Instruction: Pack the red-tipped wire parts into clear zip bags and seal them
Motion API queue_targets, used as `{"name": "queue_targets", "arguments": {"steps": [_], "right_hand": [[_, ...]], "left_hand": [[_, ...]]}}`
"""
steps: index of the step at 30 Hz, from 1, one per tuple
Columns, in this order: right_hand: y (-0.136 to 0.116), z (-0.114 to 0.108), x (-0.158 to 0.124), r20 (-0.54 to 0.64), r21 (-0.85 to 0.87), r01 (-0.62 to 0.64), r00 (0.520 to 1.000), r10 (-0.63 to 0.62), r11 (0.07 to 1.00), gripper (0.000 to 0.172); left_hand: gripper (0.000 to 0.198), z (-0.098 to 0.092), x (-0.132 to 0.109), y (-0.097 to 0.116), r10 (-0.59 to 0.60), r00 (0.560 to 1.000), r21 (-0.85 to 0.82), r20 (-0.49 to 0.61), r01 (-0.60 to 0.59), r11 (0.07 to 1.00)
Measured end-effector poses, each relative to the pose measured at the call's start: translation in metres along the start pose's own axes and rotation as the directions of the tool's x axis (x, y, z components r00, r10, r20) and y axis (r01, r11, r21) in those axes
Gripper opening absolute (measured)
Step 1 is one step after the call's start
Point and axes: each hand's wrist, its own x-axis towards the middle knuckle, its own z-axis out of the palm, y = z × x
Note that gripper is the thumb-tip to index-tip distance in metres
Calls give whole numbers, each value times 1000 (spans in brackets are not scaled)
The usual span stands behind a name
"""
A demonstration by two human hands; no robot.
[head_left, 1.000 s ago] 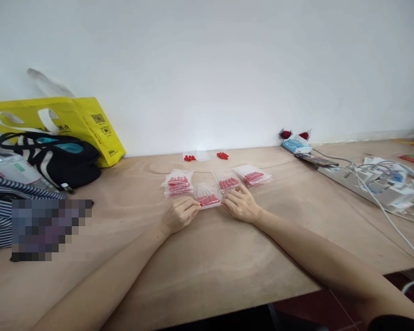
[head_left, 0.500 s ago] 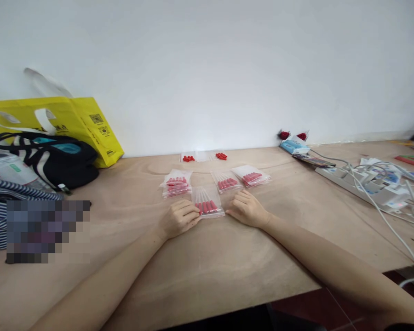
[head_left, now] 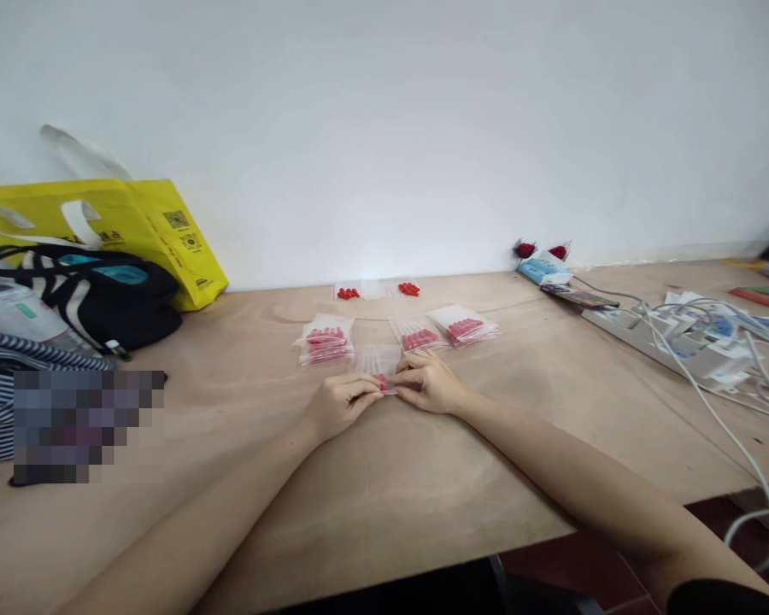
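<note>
My left hand (head_left: 341, 403) and my right hand (head_left: 428, 384), fingers curled, both pinch the near edge of a small bag (head_left: 375, 360) (clear, thin plastic) with red sticks inside. It lies flat on the wooden table (head_left: 423, 495), just before other bags (head_left: 325, 340), also filled with red.

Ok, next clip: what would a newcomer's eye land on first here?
The left hand and right hand pinch a small clear bag of red pieces at the middle of the table. Behind it lie more filled bags, and a yellow bag leans on the wall at far left.
</note>
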Motion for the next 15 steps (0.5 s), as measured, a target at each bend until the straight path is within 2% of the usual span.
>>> {"name": "queue_targets", "arguments": {"steps": [3,6,15], "right_hand": [[-3,2,6,6,2,-8,1000,8,1000,14],[-5,4,10,16,-3,-19,1000,19,1000,13],[-4,4,11,40,-15,-23,999,23,1000,11]], "left_hand": [[16,-3,1,-1,-124,992,-84,12,125,989],[18,-5,2,0,-197,978,-131,63,203,970],[20,-14,9,-2,-157,964,-139,217,190,972]]}}
